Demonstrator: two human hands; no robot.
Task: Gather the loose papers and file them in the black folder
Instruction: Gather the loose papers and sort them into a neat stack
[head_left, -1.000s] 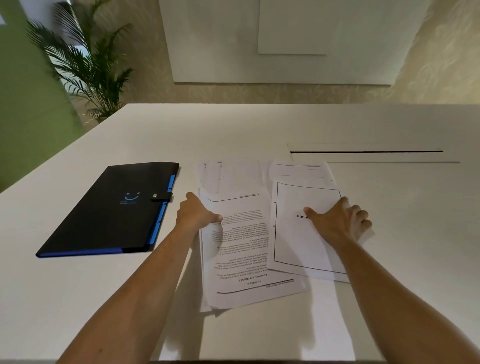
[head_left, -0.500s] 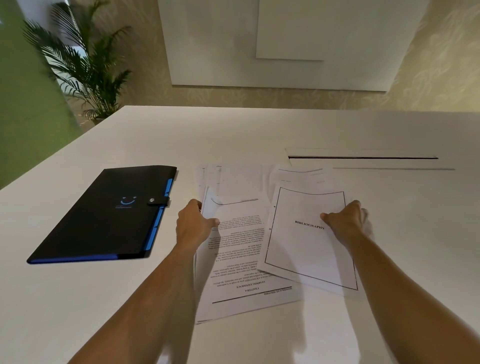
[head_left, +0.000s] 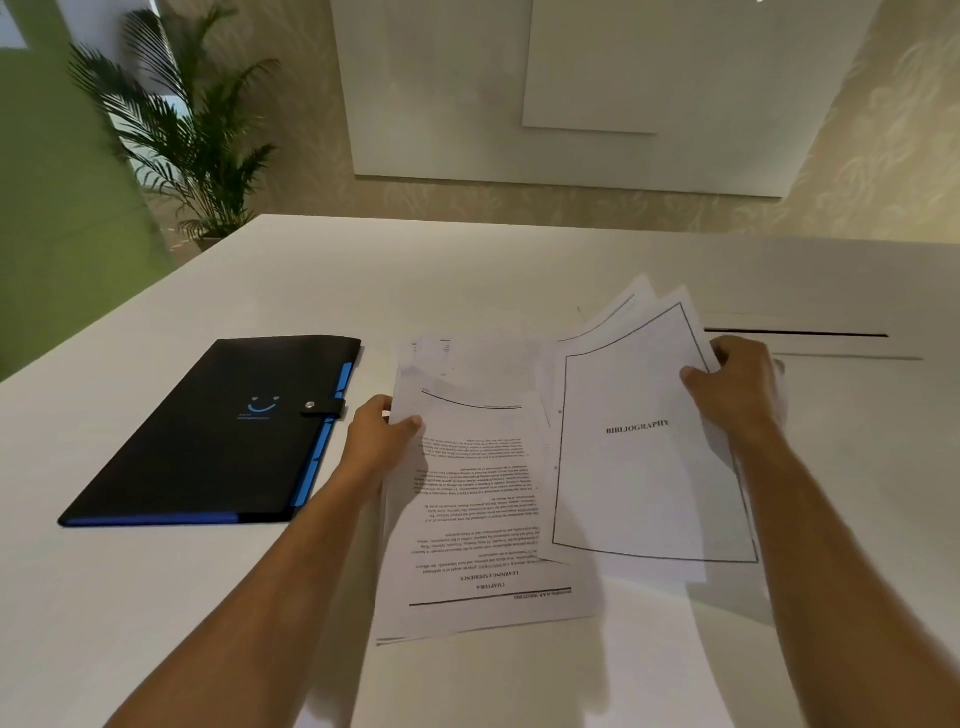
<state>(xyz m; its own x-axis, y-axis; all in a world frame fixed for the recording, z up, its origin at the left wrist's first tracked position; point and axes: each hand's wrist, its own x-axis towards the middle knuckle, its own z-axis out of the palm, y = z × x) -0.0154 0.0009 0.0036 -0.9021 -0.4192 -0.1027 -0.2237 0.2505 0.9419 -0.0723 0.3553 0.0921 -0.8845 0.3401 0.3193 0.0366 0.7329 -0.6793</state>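
A black folder (head_left: 218, 431) with blue tabs and a snap strap lies closed on the white table, left of centre. My left hand (head_left: 376, 439) pinches the left edge of a stack of printed text pages (head_left: 483, 519) lying beside the folder. My right hand (head_left: 740, 387) grips the right edge of several sheets topped by the BIBLIOGRAPHY page (head_left: 644, 447), and their far end is lifted off the table. The two bunches overlap in the middle.
The white table (head_left: 156, 623) has a long narrow slot (head_left: 795, 333) at the back right. A potted palm (head_left: 192, 140) stands beyond the far left corner. A white panel hangs on the wall behind.
My right hand went from pressing flat on the BIBLIOGRAPHY page to gripping its right edge and raising those sheets. My left hand closed on the text stack's left edge.
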